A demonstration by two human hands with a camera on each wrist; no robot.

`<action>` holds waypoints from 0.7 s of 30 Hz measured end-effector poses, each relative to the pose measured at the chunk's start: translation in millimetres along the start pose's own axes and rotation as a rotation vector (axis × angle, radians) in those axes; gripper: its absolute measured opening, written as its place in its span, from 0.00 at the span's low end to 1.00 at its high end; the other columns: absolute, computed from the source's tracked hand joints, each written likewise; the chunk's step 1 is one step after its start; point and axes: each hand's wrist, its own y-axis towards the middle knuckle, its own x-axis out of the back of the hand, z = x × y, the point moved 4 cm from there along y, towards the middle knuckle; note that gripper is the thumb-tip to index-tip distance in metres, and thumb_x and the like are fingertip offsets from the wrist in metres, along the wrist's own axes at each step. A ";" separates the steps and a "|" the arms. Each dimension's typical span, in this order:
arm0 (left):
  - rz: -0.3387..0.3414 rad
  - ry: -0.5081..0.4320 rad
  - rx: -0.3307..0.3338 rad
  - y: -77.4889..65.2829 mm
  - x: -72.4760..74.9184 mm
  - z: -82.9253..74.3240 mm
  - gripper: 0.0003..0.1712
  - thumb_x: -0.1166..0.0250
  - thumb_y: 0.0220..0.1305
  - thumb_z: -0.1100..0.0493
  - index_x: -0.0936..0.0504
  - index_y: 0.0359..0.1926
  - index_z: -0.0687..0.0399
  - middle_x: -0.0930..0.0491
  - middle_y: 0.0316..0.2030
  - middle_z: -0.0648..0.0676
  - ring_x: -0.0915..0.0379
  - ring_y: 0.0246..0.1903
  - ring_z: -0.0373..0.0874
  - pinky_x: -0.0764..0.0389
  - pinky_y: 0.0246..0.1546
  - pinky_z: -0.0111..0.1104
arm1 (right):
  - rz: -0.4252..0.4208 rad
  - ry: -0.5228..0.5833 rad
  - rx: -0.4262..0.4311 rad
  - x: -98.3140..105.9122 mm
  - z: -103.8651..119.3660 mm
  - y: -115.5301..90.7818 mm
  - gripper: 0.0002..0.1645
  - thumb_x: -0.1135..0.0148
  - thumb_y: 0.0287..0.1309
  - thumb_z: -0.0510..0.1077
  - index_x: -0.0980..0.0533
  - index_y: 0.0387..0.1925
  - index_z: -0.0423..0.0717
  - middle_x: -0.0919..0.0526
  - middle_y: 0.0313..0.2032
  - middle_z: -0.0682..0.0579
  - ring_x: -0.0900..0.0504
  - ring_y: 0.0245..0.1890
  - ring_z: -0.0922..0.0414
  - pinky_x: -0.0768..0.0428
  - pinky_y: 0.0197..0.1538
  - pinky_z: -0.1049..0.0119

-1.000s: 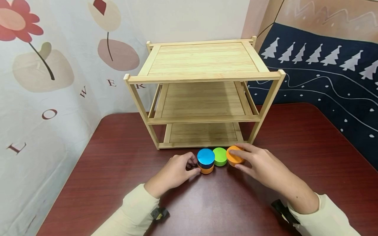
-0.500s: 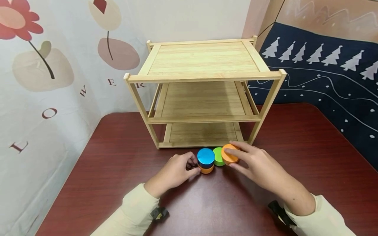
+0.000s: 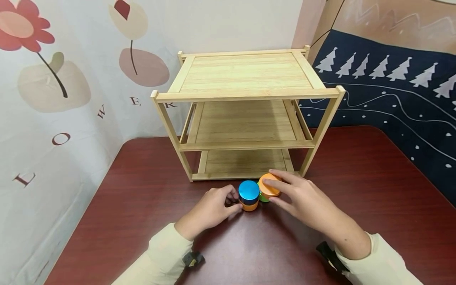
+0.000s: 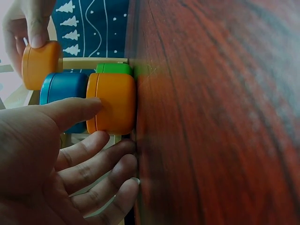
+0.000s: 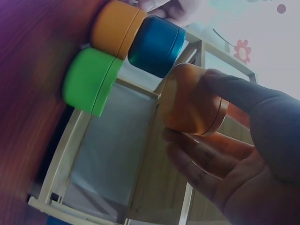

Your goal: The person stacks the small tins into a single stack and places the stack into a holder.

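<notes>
My right hand holds an orange round lidded jar between thumb and fingers, raised above the table. In the head view it overlaps a green jar standing on the table. Left of the green one, a blue jar sits on top of a second orange jar. My left hand rests beside this stack, its thumb against the lower orange jar and its other fingers loosely spread alongside. The left wrist view shows the held jar higher than the blue one.
Just behind the jars stands a three-tier wooden shelf on the dark red table. A flower-print cloth hangs at the left and a dark cloth with white trees at the right.
My right hand has lifted the orange jar and carried it left, from beside the green jar to over it. The left hand and the blue-on-orange stack stay in place.
</notes>
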 end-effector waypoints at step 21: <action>0.000 -0.001 -0.002 0.1 -0.4 -0.5 0.10 0.29 0.62 0.52 0.19 0.38 0.51 0.16 0.33 0.45 0.19 0.35 0.37 0.19 0.39 0.31 | -0.031 0.035 0.011 -4.0 1.4 8.2 0.29 0.21 0.48 0.45 0.18 0.55 0.51 0.18 0.58 0.42 0.13 0.48 0.48 0.14 0.44 0.57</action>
